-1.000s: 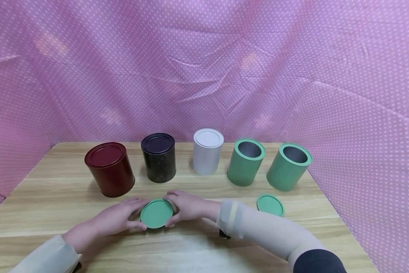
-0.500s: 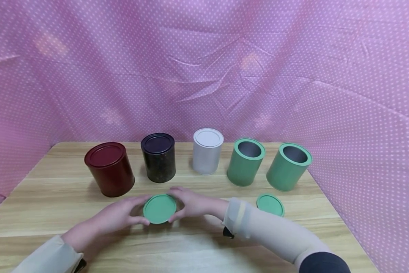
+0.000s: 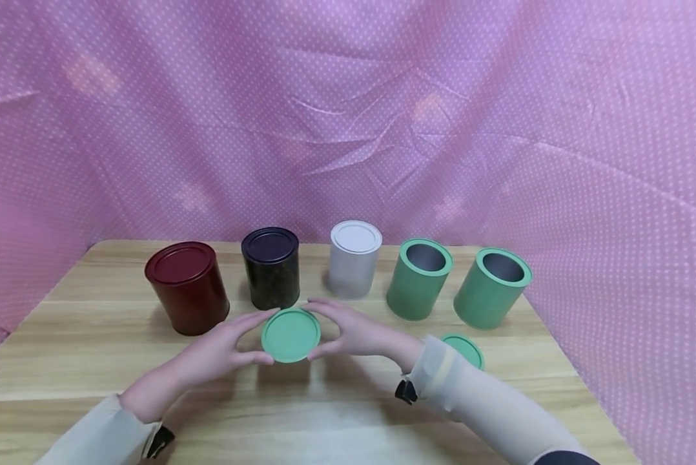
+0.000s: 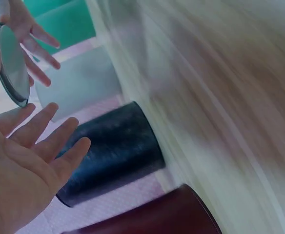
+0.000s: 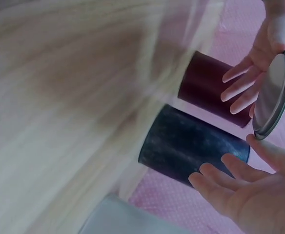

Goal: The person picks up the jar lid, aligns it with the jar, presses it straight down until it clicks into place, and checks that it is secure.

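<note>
A round green lid (image 3: 290, 334) hangs a little above the wooden table (image 3: 81, 361), held up between both hands. My left hand (image 3: 256, 338) pinches its left edge between thumb and forefinger, with the other fingers spread straight. On the opposite edge my right hand (image 3: 325, 330) pinches it the same way. The left wrist view shows the lid (image 4: 11, 66) edge-on above my palm, and the right wrist view shows the lid (image 5: 271, 97) between both sets of fingers. Just behind the hands stand a black tin (image 3: 271, 267) and a white tin (image 3: 353, 258), both lidded.
A dark red lidded tin (image 3: 188, 286) stands at the left. Two green tins (image 3: 419, 279) (image 3: 492, 287) stand open at the right. A second green lid (image 3: 465, 349) lies in front of them, partly behind my right sleeve. Pink dotted cloth (image 3: 348, 129) walls the table on three sides.
Both hands have lifted the green lid off the table and carried it up, away from me and slightly right. The tins have not moved.
</note>
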A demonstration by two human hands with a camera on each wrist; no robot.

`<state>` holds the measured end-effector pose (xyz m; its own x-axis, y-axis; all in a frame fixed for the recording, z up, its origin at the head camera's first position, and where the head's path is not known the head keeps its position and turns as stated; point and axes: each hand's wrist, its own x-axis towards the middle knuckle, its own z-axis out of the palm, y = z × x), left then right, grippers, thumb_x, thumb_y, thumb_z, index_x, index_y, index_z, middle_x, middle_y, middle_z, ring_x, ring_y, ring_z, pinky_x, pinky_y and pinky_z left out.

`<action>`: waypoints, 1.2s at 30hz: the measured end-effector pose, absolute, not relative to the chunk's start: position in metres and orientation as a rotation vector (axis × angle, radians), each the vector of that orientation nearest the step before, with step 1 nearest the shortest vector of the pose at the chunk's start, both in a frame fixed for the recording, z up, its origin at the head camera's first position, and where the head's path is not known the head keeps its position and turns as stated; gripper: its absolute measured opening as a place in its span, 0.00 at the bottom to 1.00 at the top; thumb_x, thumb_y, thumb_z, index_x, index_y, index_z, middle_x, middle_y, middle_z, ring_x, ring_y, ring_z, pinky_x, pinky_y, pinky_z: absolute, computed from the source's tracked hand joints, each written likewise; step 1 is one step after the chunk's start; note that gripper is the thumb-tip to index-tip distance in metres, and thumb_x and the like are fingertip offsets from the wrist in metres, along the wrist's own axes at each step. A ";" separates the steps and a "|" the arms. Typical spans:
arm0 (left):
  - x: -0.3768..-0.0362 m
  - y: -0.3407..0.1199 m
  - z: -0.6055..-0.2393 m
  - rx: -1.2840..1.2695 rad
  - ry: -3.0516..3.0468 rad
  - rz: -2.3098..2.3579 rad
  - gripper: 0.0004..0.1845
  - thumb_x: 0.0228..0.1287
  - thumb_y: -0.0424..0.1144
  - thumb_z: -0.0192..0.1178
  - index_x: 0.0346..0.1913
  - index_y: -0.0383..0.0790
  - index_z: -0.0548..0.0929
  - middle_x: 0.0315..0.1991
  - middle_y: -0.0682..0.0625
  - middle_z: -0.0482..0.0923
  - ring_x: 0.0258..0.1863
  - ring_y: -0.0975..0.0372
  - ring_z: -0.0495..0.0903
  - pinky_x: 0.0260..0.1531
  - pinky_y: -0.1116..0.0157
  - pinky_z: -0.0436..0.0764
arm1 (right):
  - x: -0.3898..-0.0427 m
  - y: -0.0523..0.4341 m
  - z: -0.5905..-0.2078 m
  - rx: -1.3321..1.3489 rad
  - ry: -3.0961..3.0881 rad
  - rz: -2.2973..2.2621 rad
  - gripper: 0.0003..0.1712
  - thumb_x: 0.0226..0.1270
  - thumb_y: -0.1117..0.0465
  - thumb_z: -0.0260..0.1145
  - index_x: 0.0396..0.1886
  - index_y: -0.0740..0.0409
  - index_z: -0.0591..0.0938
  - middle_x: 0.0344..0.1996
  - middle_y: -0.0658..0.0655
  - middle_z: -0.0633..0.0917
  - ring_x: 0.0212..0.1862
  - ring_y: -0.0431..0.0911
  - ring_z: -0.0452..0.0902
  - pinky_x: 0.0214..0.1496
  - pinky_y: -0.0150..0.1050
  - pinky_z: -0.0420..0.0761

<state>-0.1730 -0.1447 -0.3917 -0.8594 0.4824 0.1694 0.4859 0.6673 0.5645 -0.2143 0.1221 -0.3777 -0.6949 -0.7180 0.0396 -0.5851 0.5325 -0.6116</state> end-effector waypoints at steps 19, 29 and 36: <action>-0.187 -0.096 -0.385 -0.832 -2.790 -1.088 0.41 0.53 0.55 0.69 0.70 0.45 0.69 0.67 0.41 0.70 0.67 0.46 0.69 0.62 0.44 0.71 | -0.208 0.175 -0.370 -1.113 2.617 -1.034 0.47 0.52 0.53 0.77 0.71 0.54 0.66 0.72 0.58 0.66 0.73 0.54 0.59 0.70 0.58 0.66; -0.194 -0.073 -0.381 -0.877 -2.716 -1.218 0.41 0.54 0.49 0.70 0.71 0.43 0.67 0.66 0.39 0.70 0.66 0.45 0.70 0.62 0.44 0.71 | -0.211 0.197 -0.353 -1.123 2.633 -1.074 0.49 0.52 0.55 0.77 0.72 0.57 0.65 0.70 0.57 0.69 0.72 0.53 0.62 0.71 0.55 0.66; -0.198 -0.057 -0.374 -0.873 -2.640 -1.273 0.41 0.54 0.47 0.71 0.70 0.43 0.68 0.67 0.39 0.69 0.67 0.45 0.68 0.63 0.43 0.70 | -0.213 0.212 -0.347 -1.059 2.652 -1.128 0.48 0.53 0.54 0.77 0.72 0.53 0.65 0.70 0.57 0.68 0.72 0.54 0.61 0.70 0.58 0.65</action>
